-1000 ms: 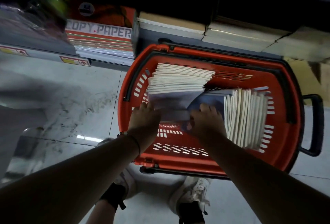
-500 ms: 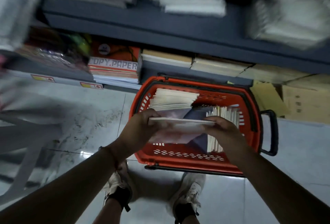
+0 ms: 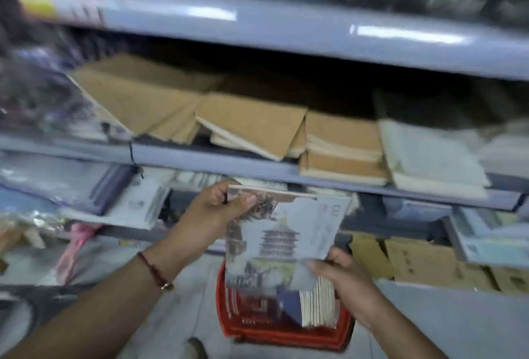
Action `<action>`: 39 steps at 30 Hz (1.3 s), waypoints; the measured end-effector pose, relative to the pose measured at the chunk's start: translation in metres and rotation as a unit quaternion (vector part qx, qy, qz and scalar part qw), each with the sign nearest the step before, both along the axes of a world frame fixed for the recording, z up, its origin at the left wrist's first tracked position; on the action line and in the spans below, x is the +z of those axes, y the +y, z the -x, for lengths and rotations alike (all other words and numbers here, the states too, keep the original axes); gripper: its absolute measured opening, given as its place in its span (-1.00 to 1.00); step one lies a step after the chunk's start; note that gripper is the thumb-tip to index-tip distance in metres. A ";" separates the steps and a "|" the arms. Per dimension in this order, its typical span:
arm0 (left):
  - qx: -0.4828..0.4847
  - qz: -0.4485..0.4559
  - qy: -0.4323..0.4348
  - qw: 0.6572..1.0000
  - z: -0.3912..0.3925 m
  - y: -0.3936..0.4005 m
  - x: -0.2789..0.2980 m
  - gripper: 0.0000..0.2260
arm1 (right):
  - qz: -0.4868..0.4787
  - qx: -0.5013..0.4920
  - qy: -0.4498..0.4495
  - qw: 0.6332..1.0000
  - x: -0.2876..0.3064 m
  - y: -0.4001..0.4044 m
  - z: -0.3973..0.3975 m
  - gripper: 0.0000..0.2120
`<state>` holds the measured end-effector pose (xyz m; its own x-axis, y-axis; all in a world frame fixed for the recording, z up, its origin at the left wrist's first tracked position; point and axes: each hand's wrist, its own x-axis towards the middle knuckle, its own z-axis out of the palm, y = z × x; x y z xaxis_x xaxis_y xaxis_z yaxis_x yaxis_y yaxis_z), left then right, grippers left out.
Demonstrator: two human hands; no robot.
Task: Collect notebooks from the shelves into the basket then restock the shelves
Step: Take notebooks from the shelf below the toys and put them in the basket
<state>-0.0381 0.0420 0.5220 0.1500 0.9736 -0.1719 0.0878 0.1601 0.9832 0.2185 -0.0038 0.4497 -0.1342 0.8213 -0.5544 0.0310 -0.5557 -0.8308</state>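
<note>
Plain brown cardboard boxes sit on the pale tiled floor at about 4 o'clock, under the lowest shelf. At 9 o'clock lie blurred clear plastic packets, and below them, near 8 o'clock, a pink wrapped item hangs down.

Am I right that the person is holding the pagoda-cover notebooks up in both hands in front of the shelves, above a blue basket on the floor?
Not quite: the basket is red, not blue, as the head view shows. The rest holds: the left hand and the right hand both grip the pagoda-cover notebooks in front of the shelves, above that basket.
</note>
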 end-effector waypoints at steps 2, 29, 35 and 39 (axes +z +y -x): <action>0.004 -0.033 0.008 0.999 -0.009 -0.003 0.053 -0.74 | -0.019 -0.007 0.012 1.000 0.032 -0.007 -0.003 -0.86; 0.161 -0.181 -0.060 0.968 0.121 -0.052 0.282 -0.81 | -0.343 0.006 0.181 0.922 0.361 0.028 0.156 -0.43; 0.155 -0.215 -0.071 0.962 0.219 -0.031 0.347 -0.75 | -0.405 0.069 0.166 0.897 0.419 0.038 0.245 -0.47; 0.141 -0.246 -0.040 0.958 0.251 -0.013 0.388 -0.71 | -0.397 0.014 0.171 0.902 0.460 0.048 0.285 -0.63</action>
<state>-0.2887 0.0288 0.9102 -0.1379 0.9377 0.3190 0.0307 -0.3179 0.9476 -0.0667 0.0441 0.9096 -0.2128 0.9347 0.2847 -0.2971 0.2157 -0.9302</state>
